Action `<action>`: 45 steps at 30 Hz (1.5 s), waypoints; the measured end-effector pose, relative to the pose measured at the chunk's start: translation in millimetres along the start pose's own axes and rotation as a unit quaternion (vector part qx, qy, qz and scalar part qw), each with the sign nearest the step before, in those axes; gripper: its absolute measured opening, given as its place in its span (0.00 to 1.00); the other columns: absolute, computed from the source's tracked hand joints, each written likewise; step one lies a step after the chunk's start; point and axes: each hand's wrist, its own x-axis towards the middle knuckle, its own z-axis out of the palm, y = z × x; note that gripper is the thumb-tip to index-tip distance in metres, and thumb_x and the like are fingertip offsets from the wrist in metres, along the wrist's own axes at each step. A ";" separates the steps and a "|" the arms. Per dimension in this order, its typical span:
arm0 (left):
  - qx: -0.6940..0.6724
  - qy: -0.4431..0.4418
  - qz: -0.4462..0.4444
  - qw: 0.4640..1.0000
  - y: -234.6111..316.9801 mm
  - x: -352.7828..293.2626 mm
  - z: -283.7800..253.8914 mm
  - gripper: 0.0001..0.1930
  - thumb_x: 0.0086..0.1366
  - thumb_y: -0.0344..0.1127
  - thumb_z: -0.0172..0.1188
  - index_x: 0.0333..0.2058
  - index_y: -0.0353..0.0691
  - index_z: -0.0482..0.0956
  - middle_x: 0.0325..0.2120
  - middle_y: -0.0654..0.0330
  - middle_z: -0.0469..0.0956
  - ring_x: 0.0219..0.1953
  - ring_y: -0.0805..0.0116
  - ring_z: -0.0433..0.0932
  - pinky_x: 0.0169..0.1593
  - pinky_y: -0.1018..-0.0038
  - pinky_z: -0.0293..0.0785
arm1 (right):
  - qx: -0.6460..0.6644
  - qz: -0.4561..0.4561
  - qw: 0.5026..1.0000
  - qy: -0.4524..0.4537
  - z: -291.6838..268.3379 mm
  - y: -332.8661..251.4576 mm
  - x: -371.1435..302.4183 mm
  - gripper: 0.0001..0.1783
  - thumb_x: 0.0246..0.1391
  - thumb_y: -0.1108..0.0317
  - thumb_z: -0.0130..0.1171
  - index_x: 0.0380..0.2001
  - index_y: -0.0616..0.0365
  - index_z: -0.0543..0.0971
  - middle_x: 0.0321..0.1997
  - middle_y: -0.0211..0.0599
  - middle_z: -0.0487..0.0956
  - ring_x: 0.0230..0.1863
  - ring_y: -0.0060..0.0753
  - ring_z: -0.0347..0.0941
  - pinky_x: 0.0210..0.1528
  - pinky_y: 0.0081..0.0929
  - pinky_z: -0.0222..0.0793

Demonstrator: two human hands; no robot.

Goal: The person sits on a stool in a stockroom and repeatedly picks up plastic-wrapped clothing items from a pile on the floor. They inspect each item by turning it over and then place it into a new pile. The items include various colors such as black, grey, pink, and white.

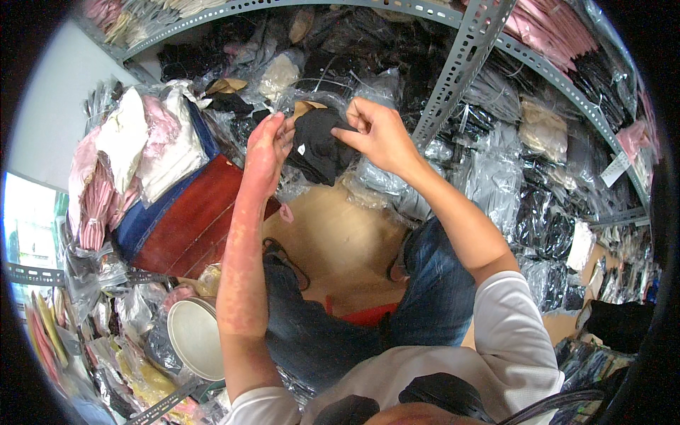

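A piece of black fabric [322,150] hangs between my two hands, with a small white mark on its left part. Its exact kind of garment cannot be made out. My left hand [269,145] is closed at its left edge, the fingertips partly hidden. On the other side, my right hand [375,133] pinches the cloth's upper right edge between thumb and fingers. A tan piece of card [306,108] shows at the top of the fabric. Crumpled clear plastic lies around and behind it.
Perforated grey metal shelving [464,64] frames the far side and right, loaded with plastic-wrapped packs [496,166]. At left lie white and pink garments [152,145] beside a red-and-blue surface [198,212]. A round pale lid [195,338] sits near my left elbow. Tan cardboard [333,227] lies between my legs.
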 end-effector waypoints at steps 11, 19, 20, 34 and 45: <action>0.301 0.020 0.094 0.949 -14.4 -2.5 7.2 0.10 0.71 0.37 0.54 0.42 0.37 0.78 0.23 0.67 0.75 0.28 0.81 0.71 0.35 0.77 0.69 | 0.068 0.049 0.996 -0.028 16.7 41.4 10.1 0.29 0.45 0.65 0.74 0.15 0.49 0.58 0.15 0.18 0.56 0.19 0.15 0.51 0.20 0.22 0.50; 0.608 0.105 0.220 0.755 -7.6 -2.0 -6.2 0.13 0.68 0.45 0.55 0.42 0.45 0.82 0.31 0.44 0.81 0.37 0.40 0.80 0.40 0.54 0.75 | 0.345 0.282 0.890 -0.093 4.3 22.6 14.9 0.24 0.58 0.51 0.65 0.18 0.46 0.64 0.13 0.18 0.63 0.10 0.15 0.60 0.12 0.18 0.55; 0.626 0.102 0.208 0.745 -6.6 -1.2 -6.3 0.14 0.68 0.46 0.55 0.41 0.45 0.83 0.32 0.45 0.82 0.38 0.41 0.80 0.41 0.55 0.76 | 0.326 0.277 0.899 -0.094 7.1 28.2 16.3 0.23 0.61 0.48 0.59 0.20 0.47 0.66 0.14 0.19 0.64 0.09 0.17 0.62 0.12 0.19 0.58; 0.690 0.120 0.176 0.692 -15.0 15.6 -24.6 0.17 0.63 0.50 0.62 0.36 0.41 0.85 0.26 0.45 0.82 0.31 0.48 0.83 0.37 0.58 0.76 | 0.157 0.242 0.949 -0.126 22.2 60.9 13.1 0.23 0.64 0.54 0.55 0.19 0.56 0.72 0.15 0.34 0.76 0.14 0.26 0.75 0.16 0.23 0.69; -0.270 -0.156 -0.075 0.947 7.1 17.4 -22.2 0.52 0.60 0.75 0.49 0.61 0.26 0.62 0.59 0.41 0.68 0.65 0.56 0.63 0.60 0.68 0.66 | 0.603 0.290 0.729 -0.144 10.1 49.6 21.8 0.16 0.66 0.58 0.51 0.29 0.56 0.77 0.37 0.42 0.83 0.44 0.43 0.82 0.56 0.42 0.74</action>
